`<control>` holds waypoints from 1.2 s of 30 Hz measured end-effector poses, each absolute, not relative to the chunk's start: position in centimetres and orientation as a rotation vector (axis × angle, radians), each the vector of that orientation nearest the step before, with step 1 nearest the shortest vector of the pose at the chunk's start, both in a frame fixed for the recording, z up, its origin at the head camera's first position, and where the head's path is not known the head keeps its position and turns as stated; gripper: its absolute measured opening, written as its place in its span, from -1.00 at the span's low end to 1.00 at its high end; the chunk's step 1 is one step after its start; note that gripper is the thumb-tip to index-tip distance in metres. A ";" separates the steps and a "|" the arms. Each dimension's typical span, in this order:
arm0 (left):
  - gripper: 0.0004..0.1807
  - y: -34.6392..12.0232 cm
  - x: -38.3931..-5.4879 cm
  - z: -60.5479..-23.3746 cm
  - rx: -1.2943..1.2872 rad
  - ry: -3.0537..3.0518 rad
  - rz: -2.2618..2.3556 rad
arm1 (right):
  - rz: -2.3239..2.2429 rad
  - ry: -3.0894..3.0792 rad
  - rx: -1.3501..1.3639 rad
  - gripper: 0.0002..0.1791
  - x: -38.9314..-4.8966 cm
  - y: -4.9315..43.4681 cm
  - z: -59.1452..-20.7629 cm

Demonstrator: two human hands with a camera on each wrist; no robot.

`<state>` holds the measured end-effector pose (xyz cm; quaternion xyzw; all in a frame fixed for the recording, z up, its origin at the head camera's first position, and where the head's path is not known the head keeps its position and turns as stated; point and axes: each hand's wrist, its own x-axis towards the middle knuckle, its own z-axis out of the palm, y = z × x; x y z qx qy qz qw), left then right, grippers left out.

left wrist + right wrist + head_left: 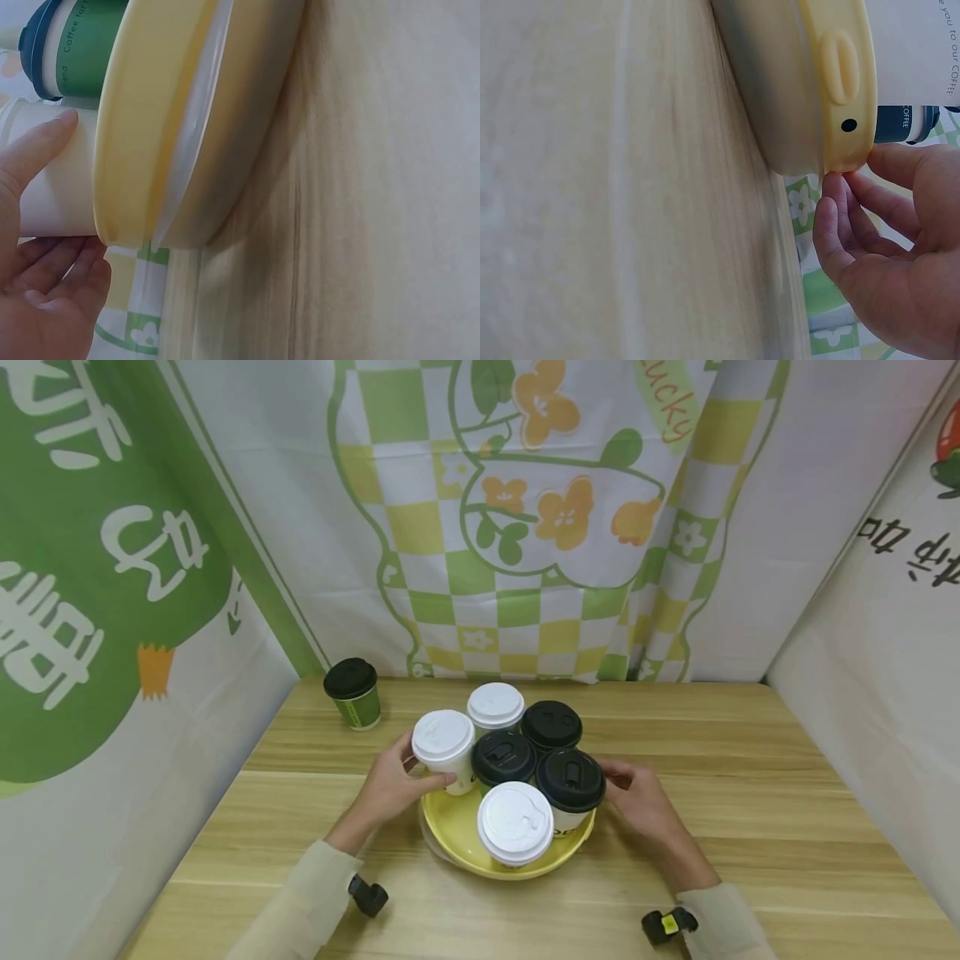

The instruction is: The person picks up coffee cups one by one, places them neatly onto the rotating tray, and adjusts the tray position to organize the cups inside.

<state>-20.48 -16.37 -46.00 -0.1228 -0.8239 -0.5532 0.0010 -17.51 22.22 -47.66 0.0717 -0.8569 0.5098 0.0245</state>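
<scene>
A round yellow tray (467, 853) with a pale base (232, 142) under its rim stands on the table, crowded with lidded paper coffee cups. My left hand (392, 783) grips a white cup with a white lid (442, 735) at the tray's left side, thumb across its front and fingers behind. At the opposite side, my right hand (896, 225) pinches the tray's rim (847, 90) between thumb and fingertips. Right beside it stands a black-lidded cup (572, 779). Two more black-lidded cups fill the middle and back, a white-lidded cup (516, 822) the front, another (495, 703) the back.
Apart from the tray, a green cup with a black lid (352, 693) stands at the table's back left. The wooden table (757, 802) meets a patterned curtain (525, 610) at the back, and printed cloth hangs on both sides.
</scene>
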 end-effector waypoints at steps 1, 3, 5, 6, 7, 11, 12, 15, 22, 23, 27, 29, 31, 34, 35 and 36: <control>0.01 -16.4 -20.6 -46.0 -0.381 -2.585 -1.736 | 1.574 -2.652 0.222 -0.62 -17.5 22.2 -47.7; 0.02 -16.3 -20.7 -46.0 -0.376 -2.585 -1.736 | 1.586 -2.647 0.223 -0.62 -17.5 22.3 -47.7; 0.01 -16.2 -20.8 -46.0 -0.386 -2.587 -1.731 | 1.595 -2.641 0.227 -0.62 -17.5 22.3 -47.7; 0.01 -16.2 -20.8 -46.0 -0.402 -2.588 -1.725 | 1.596 -2.642 0.230 -0.62 -17.5 22.3 -47.7; 0.01 -16.1 -20.9 -46.0 -0.419 -2.590 -1.718 | 1.601 -2.641 0.230 -0.62 -17.5 22.3 -47.7; 0.01 -15.9 -21.0 -46.0 -0.463 -2.588 -1.708 | 1.605 -2.644 0.225 -0.61 -17.5 22.5 -47.7; 0.02 -15.9 -21.0 -45.9 -0.470 -2.591 -1.704 | 1.604 -2.645 0.226 -0.60 -17.5 22.5 -47.8; 0.06 -15.9 -21.0 -46.0 -0.483 -2.606 -1.692 | 1.600 -2.647 0.221 -0.61 -17.4 22.5 -47.8; 0.05 -18.4 -20.8 -45.8 -0.439 -2.719 -1.617 | 1.614 -2.628 0.248 -0.62 -17.5 22.4 -47.7; 0.01 -19.1 -20.8 -45.6 -0.425 -2.728 -1.606 | 1.617 -2.628 0.251 -0.62 -17.5 22.4 -47.7; -0.14 -22.1 -21.5 -45.1 -0.315 -2.770 -1.547 | 1.607 -2.633 0.249 -0.62 -17.6 22.5 -47.7; -0.18 -23.6 -22.0 -44.8 -0.223 -2.813 -1.486 | 1.599 -2.637 0.251 -0.62 -17.6 22.6 -47.7; -0.17 -24.9 -22.5 -44.6 -0.116 -2.859 -1.419 | 1.592 -2.641 0.253 -0.63 -17.7 22.6 -47.6; -0.12 -26.5 -23.6 -44.3 0.025 -2.905 -1.348 | 1.576 -2.664 0.249 -0.63 -17.7 22.6 -47.6; -0.09 -26.9 -24.0 -44.3 0.061 -2.911 -1.326 | 1.573 -2.674 0.241 -0.63 -17.7 22.6 -47.6; -0.07 -27.2 -24.5 -44.3 0.091 -2.910 -1.309 | 1.567 -2.685 0.233 -0.64 -17.7 22.6 -47.6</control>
